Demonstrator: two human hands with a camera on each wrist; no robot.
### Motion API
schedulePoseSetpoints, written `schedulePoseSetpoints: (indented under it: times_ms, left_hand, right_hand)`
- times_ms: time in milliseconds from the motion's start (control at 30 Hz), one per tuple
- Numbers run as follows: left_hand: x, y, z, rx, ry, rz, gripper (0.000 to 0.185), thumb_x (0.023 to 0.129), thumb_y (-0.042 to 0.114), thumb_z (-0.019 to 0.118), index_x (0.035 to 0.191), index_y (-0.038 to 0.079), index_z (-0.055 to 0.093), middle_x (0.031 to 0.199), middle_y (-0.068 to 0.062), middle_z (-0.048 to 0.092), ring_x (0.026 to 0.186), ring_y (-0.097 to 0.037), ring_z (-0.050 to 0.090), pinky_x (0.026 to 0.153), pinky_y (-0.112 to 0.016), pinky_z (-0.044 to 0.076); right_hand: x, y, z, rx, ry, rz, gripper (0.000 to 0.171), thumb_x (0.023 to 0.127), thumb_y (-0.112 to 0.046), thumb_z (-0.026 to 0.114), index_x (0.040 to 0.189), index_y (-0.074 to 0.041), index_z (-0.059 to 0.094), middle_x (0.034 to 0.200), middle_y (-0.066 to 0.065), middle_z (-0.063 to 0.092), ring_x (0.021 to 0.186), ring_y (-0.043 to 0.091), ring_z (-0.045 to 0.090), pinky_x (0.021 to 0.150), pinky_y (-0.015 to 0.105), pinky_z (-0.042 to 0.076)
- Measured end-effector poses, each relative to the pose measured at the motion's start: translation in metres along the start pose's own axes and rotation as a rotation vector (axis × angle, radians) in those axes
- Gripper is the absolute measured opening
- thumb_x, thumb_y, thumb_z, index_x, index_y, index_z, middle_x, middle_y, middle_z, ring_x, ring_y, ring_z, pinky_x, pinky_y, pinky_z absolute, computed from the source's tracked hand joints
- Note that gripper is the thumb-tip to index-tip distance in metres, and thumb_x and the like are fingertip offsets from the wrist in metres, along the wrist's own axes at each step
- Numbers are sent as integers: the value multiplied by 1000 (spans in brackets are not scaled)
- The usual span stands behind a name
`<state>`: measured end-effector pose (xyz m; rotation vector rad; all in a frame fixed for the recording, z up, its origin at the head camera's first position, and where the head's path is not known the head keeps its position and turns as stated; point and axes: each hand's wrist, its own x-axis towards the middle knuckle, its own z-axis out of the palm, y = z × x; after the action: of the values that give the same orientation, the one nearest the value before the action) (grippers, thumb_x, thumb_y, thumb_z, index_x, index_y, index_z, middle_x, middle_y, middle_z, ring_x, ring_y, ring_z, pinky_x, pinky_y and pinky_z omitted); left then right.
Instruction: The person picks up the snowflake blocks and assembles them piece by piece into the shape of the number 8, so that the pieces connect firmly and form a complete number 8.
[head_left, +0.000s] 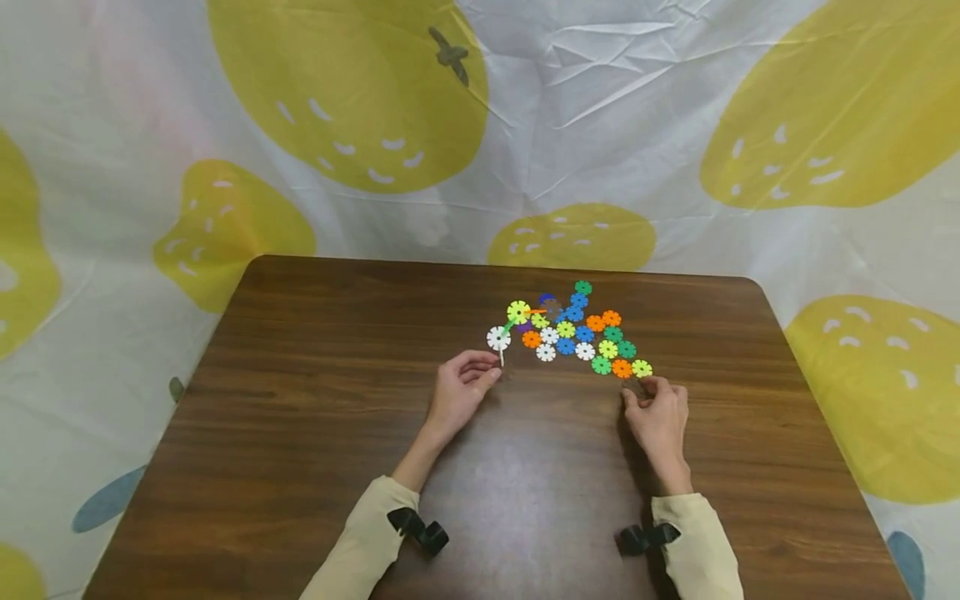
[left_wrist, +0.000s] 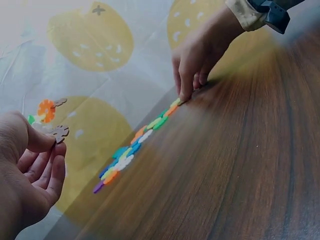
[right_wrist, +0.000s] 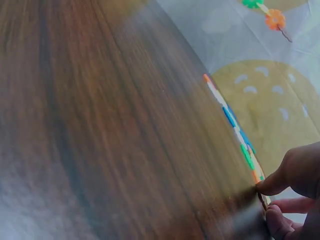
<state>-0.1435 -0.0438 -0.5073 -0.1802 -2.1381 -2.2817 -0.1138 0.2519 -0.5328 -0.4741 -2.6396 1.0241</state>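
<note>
1. Discs of coloured plastic, the notched snowflake kind (head_left: 573, 333), lay scattered flat in a loose cluster on the far middle of the brown wooden table (head_left: 300, 417), in white, orange, blue, green and yellow.
2. The left hand (head_left: 457, 392) rested on the table just left of the cluster, its thumb and fingers pinched on the lower end of a small assembly of joined discs (head_left: 508, 327).
3. That assembly stood up from the hand: a white disc (head_left: 498, 337) lowest, a yellow disc (head_left: 517, 312) above it, and an orange piece (head_left: 536, 312) pointing off to the right.
4. In the left wrist view the same hand (left_wrist: 30, 170) showed its thumb pressed on a brownish disc (left_wrist: 59, 132), with an orange disc (left_wrist: 46, 110) above it.
5. The right hand (head_left: 660, 408) sat at the near right edge of the cluster, just below a yellow-green disc (head_left: 641, 367) and an orange one (head_left: 622, 367).
6. Its thumb and forefinger were closed on a dark brown disc (right_wrist: 262, 200) at the table surface, seen edge-on in the right wrist view.
7. Both sleeves were cream, with a black strap (head_left: 416, 527) at each wrist.
8. Behind the table hung a white sheet printed with big yellow fruit (head_left: 345, 83).
</note>
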Motion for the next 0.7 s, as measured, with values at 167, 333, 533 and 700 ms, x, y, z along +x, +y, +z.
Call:
schedulePoseSetpoints:
  times_ms: [167, 333, 533, 700]
  left_hand:
    - [0, 1, 1, 2, 0, 6, 19, 89, -7, 70, 107, -14, 68, 101, -33, 69, 84, -17, 69, 75, -13, 55]
    - [0, 2, 0, -6, -4, 5, 20, 89, -7, 70, 107, -14, 68, 102, -33, 69, 84, -14, 68, 75, -13, 55]
    - [2, 4, 0, -14, -3, 21, 21, 90, -4, 71, 108, -14, 68, 103, -33, 69, 83, -8, 67, 75, -13, 55]
    - [3, 6, 1, -11, 15, 20, 21, 90, -5, 69, 109, -16, 67, 103, -33, 69, 81, -4, 66, 74, -12, 54]
  right_hand:
    - [1, 0, -2, -15, -22, 9, 34, 88, -11, 72, 112, 11, 63, 102, 29, 58, 106, 40, 48, 92, 51, 38]
    - [-1, -1, -3, -6, -27, -36, 28, 85, -7, 74, 109, 3, 63, 99, 26, 68, 93, 40, 64, 84, 47, 47]
    - [-8, -17, 2, 106, -13, -101, 21, 84, 1, 75, 102, -1, 65, 92, 20, 75, 77, 20, 71, 65, 11, 50]
    - [-18, -44, 7, 290, -58, -147, 20, 83, 6, 76, 100, 4, 66, 89, 23, 74, 71, -5, 62, 63, 5, 50]
